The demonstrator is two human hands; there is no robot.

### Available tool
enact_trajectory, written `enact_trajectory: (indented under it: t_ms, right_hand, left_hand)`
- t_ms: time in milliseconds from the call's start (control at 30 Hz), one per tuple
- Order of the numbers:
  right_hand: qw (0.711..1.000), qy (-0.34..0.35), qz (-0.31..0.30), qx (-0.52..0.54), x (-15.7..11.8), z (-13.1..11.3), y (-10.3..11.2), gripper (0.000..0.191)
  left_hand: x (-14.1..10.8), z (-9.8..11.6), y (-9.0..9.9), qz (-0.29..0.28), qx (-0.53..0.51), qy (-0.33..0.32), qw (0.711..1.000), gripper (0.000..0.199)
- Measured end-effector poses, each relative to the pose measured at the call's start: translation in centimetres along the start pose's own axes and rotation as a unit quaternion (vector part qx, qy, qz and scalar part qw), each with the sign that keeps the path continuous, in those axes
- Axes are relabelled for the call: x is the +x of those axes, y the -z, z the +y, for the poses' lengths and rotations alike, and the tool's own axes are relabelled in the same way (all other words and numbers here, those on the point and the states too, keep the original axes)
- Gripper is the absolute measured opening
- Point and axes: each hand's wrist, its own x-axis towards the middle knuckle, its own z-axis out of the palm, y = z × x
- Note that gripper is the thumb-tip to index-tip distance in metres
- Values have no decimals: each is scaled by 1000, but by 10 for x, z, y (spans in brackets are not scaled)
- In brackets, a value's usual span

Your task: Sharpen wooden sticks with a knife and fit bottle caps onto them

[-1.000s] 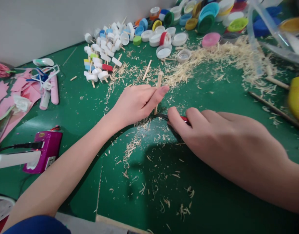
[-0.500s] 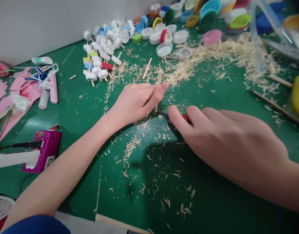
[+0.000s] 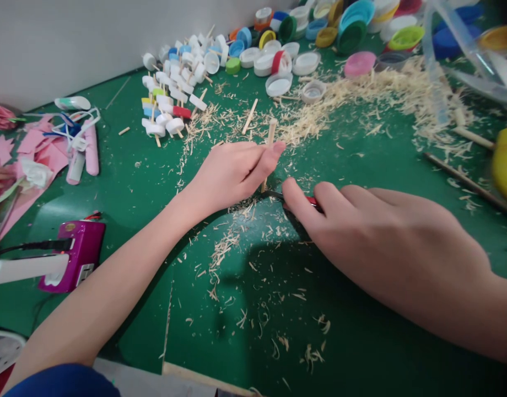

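The left hand [image 3: 237, 171] was closed around a thin wooden stick [image 3: 272, 131], which stood nearly upright between thumb and fingers, its top poking out above the thumb and its lower end close to the green worktop [image 3: 141, 182]. The right hand [image 3: 386, 242] gripped a knife [image 3: 312, 203] with a red handle, its dark blade pointing left at the foot of the stick. Whether the edge was biting into the wood could not be told.

Curled shavings [image 3: 224, 248] lay around both hands, so the step in hand looked to be paring the stick's lower end. The next move seemed to call for a firm left grip, a shallow blade angle and a short, controlled stroke clear of the left fingers. Farther back sat bottle caps on sticks [image 3: 174, 82], with loose caps [image 3: 305, 63] to their right.
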Motion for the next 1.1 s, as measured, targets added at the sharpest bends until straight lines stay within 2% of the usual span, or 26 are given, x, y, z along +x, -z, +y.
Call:
enact_trajectory:
  t_ms: [300, 1100]
  right_hand:
    - [1000, -14, 11, 2, 0, -2, -2, 31]
    - [1000, 10, -6, 0, 2, -1, 1, 35]
  left_hand:
    - [0, 0, 0, -3, 8, 6, 1000, 57]
    - [0, 0, 1, -14, -5, 12, 1000, 60]
